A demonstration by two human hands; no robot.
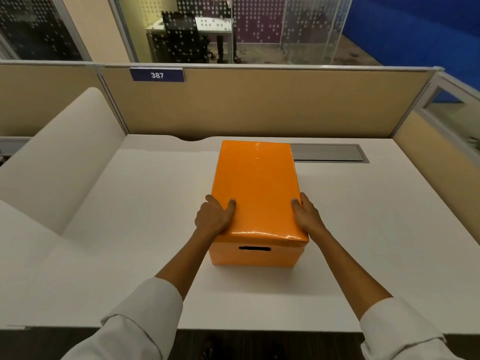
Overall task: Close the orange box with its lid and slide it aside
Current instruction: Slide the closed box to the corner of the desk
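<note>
White and smooth, the desk (130,229) fills the view, its near edge at the bottom. Two light sleeves are cut off by the frame. The left hand (214,216) and right hand (307,216) clamp the near corners of the glossy orange lid (255,188), thumbs on top; the other fingers are hidden behind its sides. The lid sits on the matte orange box (255,257), which stands at mid-desk and shows a dark slot handle. Bare desk lies open on both sides. Behind the box, partly covered, is a grey metal cable flap (327,153), then a beige partition (259,102).
</note>
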